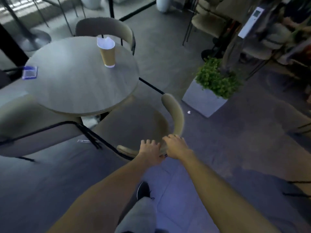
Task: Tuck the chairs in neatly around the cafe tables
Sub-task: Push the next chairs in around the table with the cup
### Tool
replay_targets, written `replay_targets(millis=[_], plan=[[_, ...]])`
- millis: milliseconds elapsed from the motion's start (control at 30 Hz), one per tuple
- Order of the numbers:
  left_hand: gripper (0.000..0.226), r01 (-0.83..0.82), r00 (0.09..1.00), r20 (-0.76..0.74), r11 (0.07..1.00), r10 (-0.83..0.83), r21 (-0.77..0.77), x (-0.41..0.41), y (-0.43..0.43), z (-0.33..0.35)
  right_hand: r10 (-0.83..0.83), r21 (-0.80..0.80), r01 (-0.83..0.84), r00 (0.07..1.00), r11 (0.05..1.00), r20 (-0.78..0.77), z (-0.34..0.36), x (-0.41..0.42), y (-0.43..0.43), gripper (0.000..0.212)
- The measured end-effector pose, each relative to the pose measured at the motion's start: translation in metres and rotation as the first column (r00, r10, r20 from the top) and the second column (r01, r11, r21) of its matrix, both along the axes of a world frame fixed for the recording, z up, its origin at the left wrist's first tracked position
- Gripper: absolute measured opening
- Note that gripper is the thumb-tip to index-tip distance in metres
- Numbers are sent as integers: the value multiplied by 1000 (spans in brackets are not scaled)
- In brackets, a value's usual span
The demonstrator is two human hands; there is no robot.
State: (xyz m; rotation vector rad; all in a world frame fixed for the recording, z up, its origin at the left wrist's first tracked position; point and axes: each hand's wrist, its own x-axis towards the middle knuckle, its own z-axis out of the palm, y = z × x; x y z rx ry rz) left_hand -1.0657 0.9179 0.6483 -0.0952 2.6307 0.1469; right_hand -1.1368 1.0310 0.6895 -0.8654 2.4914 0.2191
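Note:
A beige chair (134, 125) with a curved padded backrest and black legs stands at the near right side of the round cafe table (79, 81), its seat partly under the tabletop. My left hand (150, 153) and my right hand (176, 146) both grip the backrest's near end, side by side. A second beige chair (107, 27) sits tucked at the table's far side. A third chair (25, 118) stands at the near left, its seat edge under the tabletop.
A brown paper cup (107, 53) and a small blue packet (30, 72) rest on the table. A white planter with a green bush (213, 88) stands to the right. More chairs (297, 121) crowd the right edge. My foot (143, 190) is on the grey floor.

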Motion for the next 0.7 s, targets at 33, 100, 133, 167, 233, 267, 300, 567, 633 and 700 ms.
replay_targets(millis=[33,100,133,167,233,267,300,567,633,700], plan=[[62,-27,1000,9,1000,27,-4,-6,3,-4,36,5,-36,999,999,11,-5,-8,2,52],[66,-81,997,13,997,82,-6,-17,7,-9,102,11,-103,994,995,24,-13,-25,6,53],[70,-111,994,15,994,111,2,-21,10,-11,132,16,-132,991,991,30,-16,-32,8,52],[75,-140,990,17,990,140,11,-24,13,-14,160,20,-161,987,987,35,-21,-39,10,51],[79,-203,979,13,979,202,14,-29,22,-23,226,36,-227,973,973,43,-30,-52,14,50],[79,-235,972,14,972,235,17,-31,27,-27,259,49,-262,964,964,54,-34,-58,17,50],[78,-271,963,17,962,270,26,-33,32,-30,290,64,-294,955,954,70,-39,-65,19,50],[54,-535,843,70,845,533,12,-43,86,-57,578,130,-587,809,799,105,-75,-117,43,43],[48,-588,806,56,808,589,-33,-46,98,-57,647,97,-652,759,752,80,-82,-126,50,46],[43,-619,783,29,783,621,-65,-48,106,-58,699,71,-702,712,709,59,-87,-134,54,48]])
